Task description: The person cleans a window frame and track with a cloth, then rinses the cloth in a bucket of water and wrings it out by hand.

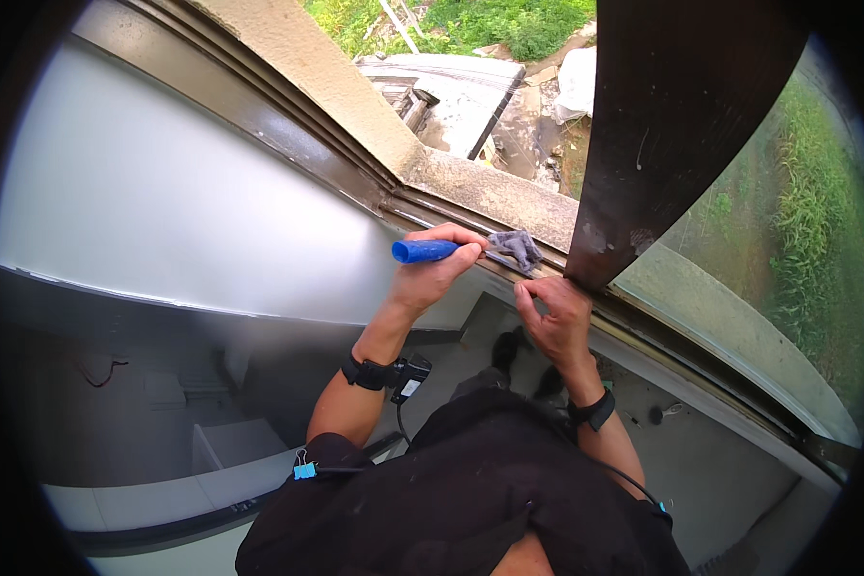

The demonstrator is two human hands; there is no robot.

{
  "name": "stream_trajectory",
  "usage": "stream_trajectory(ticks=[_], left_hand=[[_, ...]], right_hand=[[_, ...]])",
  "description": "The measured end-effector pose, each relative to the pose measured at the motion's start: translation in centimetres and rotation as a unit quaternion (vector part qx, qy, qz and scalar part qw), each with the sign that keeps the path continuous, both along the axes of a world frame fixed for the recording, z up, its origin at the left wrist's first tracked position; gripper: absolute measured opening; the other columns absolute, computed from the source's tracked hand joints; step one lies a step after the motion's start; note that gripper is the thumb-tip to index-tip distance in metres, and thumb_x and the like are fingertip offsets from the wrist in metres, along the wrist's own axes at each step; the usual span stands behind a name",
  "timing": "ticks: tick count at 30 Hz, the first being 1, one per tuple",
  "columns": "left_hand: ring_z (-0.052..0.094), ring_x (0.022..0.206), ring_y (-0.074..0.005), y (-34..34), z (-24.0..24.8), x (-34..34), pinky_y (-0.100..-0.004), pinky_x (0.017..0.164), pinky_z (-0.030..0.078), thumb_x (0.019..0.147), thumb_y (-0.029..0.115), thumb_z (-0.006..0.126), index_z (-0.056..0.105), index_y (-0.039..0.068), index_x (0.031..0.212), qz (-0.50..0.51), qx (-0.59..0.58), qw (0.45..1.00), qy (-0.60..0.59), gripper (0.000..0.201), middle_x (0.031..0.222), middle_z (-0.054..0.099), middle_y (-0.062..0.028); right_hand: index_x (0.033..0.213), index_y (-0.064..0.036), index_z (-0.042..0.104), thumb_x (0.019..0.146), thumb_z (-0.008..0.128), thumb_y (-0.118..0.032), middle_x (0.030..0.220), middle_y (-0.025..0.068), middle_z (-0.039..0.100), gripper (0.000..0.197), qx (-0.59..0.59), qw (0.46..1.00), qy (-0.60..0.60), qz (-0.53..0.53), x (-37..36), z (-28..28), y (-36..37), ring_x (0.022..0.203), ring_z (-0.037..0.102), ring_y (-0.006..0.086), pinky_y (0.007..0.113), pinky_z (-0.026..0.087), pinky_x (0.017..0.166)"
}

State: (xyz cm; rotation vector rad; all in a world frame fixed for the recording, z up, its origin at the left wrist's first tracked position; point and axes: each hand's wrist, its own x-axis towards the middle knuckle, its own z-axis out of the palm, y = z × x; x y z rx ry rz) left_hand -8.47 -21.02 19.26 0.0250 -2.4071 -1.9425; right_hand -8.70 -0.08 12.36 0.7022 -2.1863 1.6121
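Note:
My left hand point(435, 269) is closed around a blue-handled tool point(424, 252) with a hollow rear end. Its shaft slants towards the window track point(494, 259), and its working end is not plain to see. A crumpled grey cloth point(516, 250) lies on the track just beyond those fingers. My right hand point(559, 312) is closed over the inner edge of the track, its fingers curled beside the foot of the dark window sash point(677, 125). The cloth sits slightly up and to the left of it.
The track meets the side frame point(288, 125) at a corner on the left. Outside the opening are a stone sill point(499, 192), a roof point(451, 91) and greenery. A glass pane point(730, 250) stands to the right. On the floor below lies a small brush-like object point(664, 413).

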Motion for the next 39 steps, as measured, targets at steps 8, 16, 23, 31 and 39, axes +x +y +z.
stream_trajectory(ticks=[8,16,23,31,39], left_hand=[[0.067,0.086,-0.0133,1.8,-2.4,-0.9,-0.0269,0.08,0.053,0.089,0.004,0.067,0.073,-0.002,0.096,-0.021,-0.073,0.996,0.047,0.011,0.092,0.073,-0.0084],[0.069,0.089,-0.0165,-1.5,-1.9,-1.5,-0.0297,0.086,0.056,0.093,0.002,0.062,0.072,-0.004,0.098,0.03,-0.051,0.997,0.041,0.013,0.095,0.072,-0.0109],[0.069,0.087,-0.0152,-0.3,-2.9,-1.0,-0.029,0.085,0.056,0.092,0.002,0.063,0.073,-0.004,0.095,-0.02,0.001,1.0,0.001,0.012,0.093,0.073,-0.0104],[0.069,0.078,-0.0253,5.4,-2.7,-0.6,-0.0319,0.073,0.054,0.081,0.005,0.067,0.069,0.001,0.086,-0.104,-0.108,0.977,0.154,0.007,0.084,0.069,-0.0127],[0.071,0.081,-0.0224,-4.0,-2.6,-0.9,-0.031,0.076,0.055,0.08,0.003,0.069,0.071,-0.001,0.084,0.023,-0.214,0.961,0.174,0.005,0.086,0.073,-0.0136]], right_hand=[[0.078,-0.0051,0.07,0.08,0.076,-0.008,0.074,0.0083,0.07,0.007,-0.002,1.0,0.007,0.007,0.0,-0.1,0.8,0.066,0.066,0.0251,0.035,0.051,0.063],[0.076,-0.0078,0.071,0.078,0.076,-0.008,0.071,0.0068,0.069,0.006,0.015,0.999,0.035,-0.007,0.0,0.0,0.0,0.064,0.066,0.024,0.034,0.05,0.061],[0.074,-0.0083,0.07,0.078,0.077,-0.009,0.069,0.0064,0.067,0.008,0.018,0.999,0.04,-0.006,-0.2,-0.2,-0.2,0.062,0.064,0.0239,0.034,0.048,0.058],[0.072,-0.0062,0.061,0.071,0.077,-0.007,0.065,0.008,0.056,0.016,0.081,0.995,0.061,0.021,0.0,-0.3,0.8,0.06,0.057,0.0267,0.037,0.041,0.056],[0.079,-0.0043,0.071,0.08,0.075,-0.003,0.072,0.0088,0.069,0.005,0.0,1.0,0.003,0.025,0.2,0.1,0.3,0.064,0.066,0.0245,0.033,0.049,0.062]])
